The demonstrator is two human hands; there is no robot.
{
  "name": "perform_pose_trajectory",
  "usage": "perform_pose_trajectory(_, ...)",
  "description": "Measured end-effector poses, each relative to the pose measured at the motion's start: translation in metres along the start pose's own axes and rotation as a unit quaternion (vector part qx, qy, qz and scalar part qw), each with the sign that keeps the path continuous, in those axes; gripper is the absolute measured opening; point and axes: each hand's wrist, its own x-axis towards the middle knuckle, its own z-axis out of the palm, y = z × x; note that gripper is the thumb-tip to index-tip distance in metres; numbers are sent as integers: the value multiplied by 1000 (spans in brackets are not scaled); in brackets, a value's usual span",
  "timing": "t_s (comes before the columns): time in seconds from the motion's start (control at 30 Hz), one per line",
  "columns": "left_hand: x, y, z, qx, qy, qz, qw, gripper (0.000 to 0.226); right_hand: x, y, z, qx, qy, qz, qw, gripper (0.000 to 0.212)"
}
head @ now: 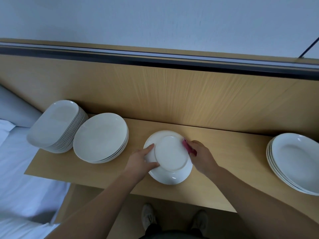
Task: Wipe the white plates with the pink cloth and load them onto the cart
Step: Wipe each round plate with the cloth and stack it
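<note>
My left hand (141,159) grips the left rim of the upturned plate (170,156) mid-way along the worktop (233,152), while my right hand (202,156) clutches the pink cloth (188,146) against its right rim. I judge wiping is early: stacks (100,137) wait and no cart is visible.

You have a plain white plate (170,156) and a pink cloth (188,147). Your worktop (233,152) is pale tan with fine wood grain; the bed sheet (20,169) is white.

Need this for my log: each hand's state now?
Left hand: grips the white plate by its rim.
Right hand: holds the pink cloth against that plate.
</note>
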Motion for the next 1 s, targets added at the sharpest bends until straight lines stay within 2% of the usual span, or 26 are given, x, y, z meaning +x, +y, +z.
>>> perform_pose_trajectory(0.13,-5,3,2,11,-13,7,1000,71,23,-13,-13,10,-36,12,999,24)
perform_pose_trajectory(0.3,-5,9,5,-79,5,3,997,57,34,-11,-22,21,-69,24,997,28)
perform_pose_trajectory(0.43,-3,11,11,-119,11,-18,993,57,14,-9,-18,57,-11,73,996,18)
perform_pose_trajectory(0.5,-4,12,12,-123,14,-19,992,57,-7,-9,-12,111,26,115,987,14)
perform_pose_trajectory(0.6,-6,12,13,-120,18,-22,992,57,-50,-19,4,190,73,169,964,30)
perform_pose_trajectory(0.73,-10,13,17,-103,23,-13,994,57,-81,-27,23,183,93,158,966,20)
perform_pose_trajectory(0.87,-14,11,21,-125,23,-20,992,52,-60,-28,6,180,84,164,966,41)
perform_pose_trajectory(1.0,-17,16,28,-144,31,-15,989,51,-49,-20,-4,183,84,157,967,40)
